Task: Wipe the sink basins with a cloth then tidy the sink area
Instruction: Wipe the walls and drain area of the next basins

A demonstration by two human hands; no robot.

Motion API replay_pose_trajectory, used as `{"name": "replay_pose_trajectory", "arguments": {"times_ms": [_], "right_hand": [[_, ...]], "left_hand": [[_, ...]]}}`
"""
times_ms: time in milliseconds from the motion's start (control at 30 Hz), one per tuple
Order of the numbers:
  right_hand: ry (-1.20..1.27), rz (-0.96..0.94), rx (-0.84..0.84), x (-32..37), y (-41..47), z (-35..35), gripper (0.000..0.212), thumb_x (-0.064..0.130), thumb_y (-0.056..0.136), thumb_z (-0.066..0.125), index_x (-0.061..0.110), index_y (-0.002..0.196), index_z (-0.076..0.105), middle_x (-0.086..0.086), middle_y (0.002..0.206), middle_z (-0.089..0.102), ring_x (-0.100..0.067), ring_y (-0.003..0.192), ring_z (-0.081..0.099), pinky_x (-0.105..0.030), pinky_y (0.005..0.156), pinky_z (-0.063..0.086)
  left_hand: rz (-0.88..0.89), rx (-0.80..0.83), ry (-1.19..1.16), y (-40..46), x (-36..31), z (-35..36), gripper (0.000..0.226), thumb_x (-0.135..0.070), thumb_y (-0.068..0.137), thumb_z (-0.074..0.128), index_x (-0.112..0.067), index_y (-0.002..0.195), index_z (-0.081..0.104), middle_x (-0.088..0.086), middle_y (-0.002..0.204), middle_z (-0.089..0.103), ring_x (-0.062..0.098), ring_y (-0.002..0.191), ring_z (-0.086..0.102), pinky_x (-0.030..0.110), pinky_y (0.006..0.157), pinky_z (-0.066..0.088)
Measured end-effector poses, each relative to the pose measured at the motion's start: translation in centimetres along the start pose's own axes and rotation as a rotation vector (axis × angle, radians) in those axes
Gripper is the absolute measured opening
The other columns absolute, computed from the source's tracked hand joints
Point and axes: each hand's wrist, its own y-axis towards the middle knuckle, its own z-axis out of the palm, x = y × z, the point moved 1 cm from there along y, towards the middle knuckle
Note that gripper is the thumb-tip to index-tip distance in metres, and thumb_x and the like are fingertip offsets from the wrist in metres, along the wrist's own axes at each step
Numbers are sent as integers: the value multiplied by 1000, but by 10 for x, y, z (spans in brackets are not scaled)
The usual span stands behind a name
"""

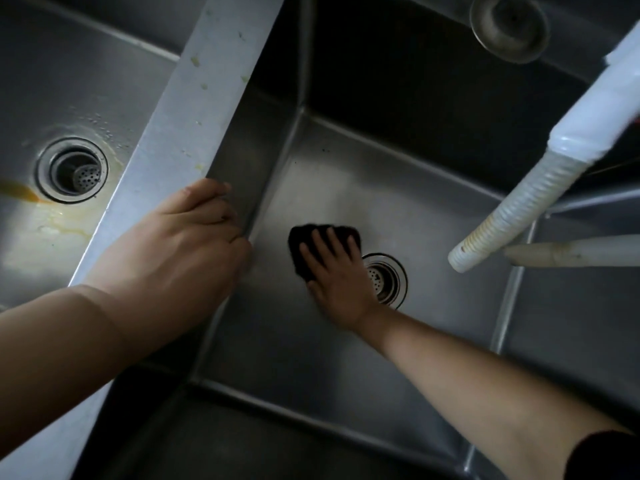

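Note:
Two steel sink basins lie below me, split by a flat divider (pixel 194 109). In the right basin (pixel 398 209) my right hand (pixel 337 282) presses a dark cloth (pixel 301 249) flat on the floor with straight fingers, just left of the drain (pixel 386 280). My left hand (pixel 183 247) rests on the divider's edge, its fingers curled over the rim into the right basin. The left basin (pixel 62 81) has a drain (pixel 72 169) with yellowish and orange stains around it.
A white corrugated hose (pixel 519 202) hangs from the upper right over the right basin, its end close to the drain. A second pale pipe (pixel 571 251) juts in from the right. A round metal strainer lid (pixel 509 26) sits at the top.

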Motion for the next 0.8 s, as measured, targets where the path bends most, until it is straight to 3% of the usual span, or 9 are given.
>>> {"name": "replay_pose_trajectory", "arguments": {"times_ms": [133,200,267,367,500,600,800], "right_hand": [[6,-114,18,-3,-6,-1,59,38,88,38,18,143,36,-9,148,38,-33,137,33,-55,109,22],[30,-56,-1,-27,4,-8,59,36,87,38,15,141,39,-12,146,41,-34,134,37,-57,108,27],[72,141,-64,-61,15,-14,60,34,85,38,11,140,42,-19,144,41,-40,131,39,-59,105,31],[104,484,-155,-108,32,-21,63,37,86,36,10,142,38,-31,143,32,-49,129,32,-57,109,22],[114,752,-147,-121,72,-31,64,37,92,39,12,148,22,-28,144,26,-47,128,26,-53,109,13],[86,624,-153,-106,106,-39,66,38,94,40,8,149,18,-27,142,28,-44,127,27,-51,109,13],[123,343,-152,-74,170,-48,63,39,94,41,17,150,19,-17,148,26,-37,134,22,-44,110,11]], "left_hand": [[-8,7,-3,1,-2,-1,17,-16,80,53,-19,64,60,3,67,62,29,85,65,37,110,27],[-4,23,-3,2,-2,-3,15,-16,78,54,-19,64,60,3,68,62,29,84,65,36,111,26],[-6,32,-14,3,-2,-5,15,-17,78,55,-19,64,59,3,68,62,29,83,64,36,111,25],[-22,38,-34,2,-2,-6,18,-18,79,53,-18,63,59,3,67,62,28,84,64,35,112,25],[-37,64,-51,0,-1,-4,20,-20,82,52,-17,64,60,2,68,61,27,88,64,34,114,24],[-42,59,-73,0,0,-4,22,-21,85,49,-17,66,60,2,70,61,27,90,64,34,115,23],[-55,65,-78,1,1,-3,22,-22,86,49,-17,67,61,2,70,61,27,91,64,34,116,22]]}}
